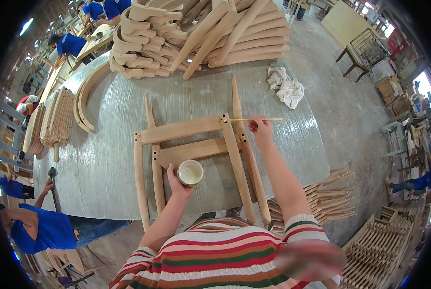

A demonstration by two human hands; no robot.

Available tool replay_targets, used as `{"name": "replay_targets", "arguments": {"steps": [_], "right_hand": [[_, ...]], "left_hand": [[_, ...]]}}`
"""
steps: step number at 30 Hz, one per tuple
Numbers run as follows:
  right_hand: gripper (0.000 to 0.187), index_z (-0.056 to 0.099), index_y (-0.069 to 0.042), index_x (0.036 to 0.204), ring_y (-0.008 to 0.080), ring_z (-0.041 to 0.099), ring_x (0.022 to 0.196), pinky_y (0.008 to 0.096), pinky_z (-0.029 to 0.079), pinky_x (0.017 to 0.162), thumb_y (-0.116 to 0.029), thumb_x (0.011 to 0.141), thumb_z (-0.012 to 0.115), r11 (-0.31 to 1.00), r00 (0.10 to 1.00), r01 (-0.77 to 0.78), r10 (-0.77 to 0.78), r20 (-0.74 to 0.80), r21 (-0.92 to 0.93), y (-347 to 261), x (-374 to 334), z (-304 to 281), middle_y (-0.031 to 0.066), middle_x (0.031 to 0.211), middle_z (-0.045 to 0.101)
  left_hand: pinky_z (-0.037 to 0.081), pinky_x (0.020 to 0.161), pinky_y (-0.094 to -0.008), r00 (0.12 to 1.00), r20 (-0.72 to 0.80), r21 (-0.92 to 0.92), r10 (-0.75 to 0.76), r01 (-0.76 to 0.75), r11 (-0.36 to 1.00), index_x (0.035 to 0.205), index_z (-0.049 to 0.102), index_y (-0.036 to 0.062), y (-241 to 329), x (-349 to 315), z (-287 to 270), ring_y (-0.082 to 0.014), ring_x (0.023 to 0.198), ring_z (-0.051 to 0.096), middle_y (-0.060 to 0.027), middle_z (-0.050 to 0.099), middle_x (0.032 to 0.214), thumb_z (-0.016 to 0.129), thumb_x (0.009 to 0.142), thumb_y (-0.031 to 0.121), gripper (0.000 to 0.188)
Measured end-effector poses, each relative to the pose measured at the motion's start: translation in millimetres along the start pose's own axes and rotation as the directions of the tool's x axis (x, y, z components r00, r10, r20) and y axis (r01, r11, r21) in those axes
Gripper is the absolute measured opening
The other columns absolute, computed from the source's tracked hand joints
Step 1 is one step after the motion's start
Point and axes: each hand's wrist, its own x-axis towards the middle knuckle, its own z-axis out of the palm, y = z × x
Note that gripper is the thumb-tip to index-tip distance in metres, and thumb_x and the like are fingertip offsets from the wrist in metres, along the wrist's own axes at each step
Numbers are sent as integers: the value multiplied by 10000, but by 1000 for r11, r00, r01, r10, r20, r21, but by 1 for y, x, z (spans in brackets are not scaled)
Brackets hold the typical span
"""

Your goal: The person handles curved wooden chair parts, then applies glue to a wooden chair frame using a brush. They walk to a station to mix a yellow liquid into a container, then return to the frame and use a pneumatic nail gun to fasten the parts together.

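My left hand (175, 182) is wrapped round a small cup (190, 173) with whitish liquid in it. Between the fingers of my right hand (261, 131) is a thin yellowish stick (275, 119); whether it has bristles is too small to tell. Its left end meets the drilled upper corner of a pale wooden frame (181, 129), by the dark holes there. A second wooden frame (196, 150) lies partly behind the first, with holes at its joints too. The lower ends of both reach the table's near edge, close to my body.
A film-covered table (114, 178) bears a tall pile of curved wooden parts (143, 43), slats (59, 115) and a crumpled white cloth (287, 87). A co-worker in blue (47, 229) stands at the left edge, one hand near a dark tool (54, 188). Wooden legs (329, 197) are stacked at lower right.
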Motion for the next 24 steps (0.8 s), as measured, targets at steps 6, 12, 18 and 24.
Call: {"name": "replay_targets", "arguments": {"steps": [6, 12, 18, 24], "right_hand": [[131, 505, -70, 875, 150, 602, 671, 263, 472, 587, -126, 833, 615, 999, 999, -1, 3, -40, 50, 1, 1, 6, 77, 759, 626], [151, 488, -73, 889, 166, 599, 661, 277, 474, 589, -116, 828, 619, 999, 998, -36, 36, -46, 2, -2, -1, 0, 82, 744, 620], [140, 523, -44, 800, 145, 575, 610, 269, 464, 570, -149, 840, 606, 957, 985, 161, -172, -25, -241, -14, -3, 10, 56, 707, 608], [175, 552, -9, 875, 228, 594, 620, 337, 467, 582, -170, 831, 605, 394, 864, 503, -255, 434, -769, -41, -23, 59, 104, 699, 609]], "left_hand": [[435, 925, -396, 997, 72, 19, -7, 6, 1000, 1168, 533, 47, 0, -8, -21, -245, 1070, 550, -87, 590, 1147, 415, 855, 509, 570], [429, 914, -402, 992, 120, 8, -38, 37, 999, 1177, 521, 37, -6, -9, -18, -246, 1079, 535, -99, 579, 1156, 368, 869, 527, 598], [424, 934, -410, 990, 126, -20, -65, 68, 998, 1204, 479, 96, -7, -16, -14, -271, 1090, 529, -117, 573, 1156, 410, 866, 501, 532], [430, 936, -431, 992, 125, -56, -31, 38, 998, 1157, 499, 127, -13, -16, -32, -301, 1090, 527, -119, 580, 1127, 448, 856, 477, 465]]}}
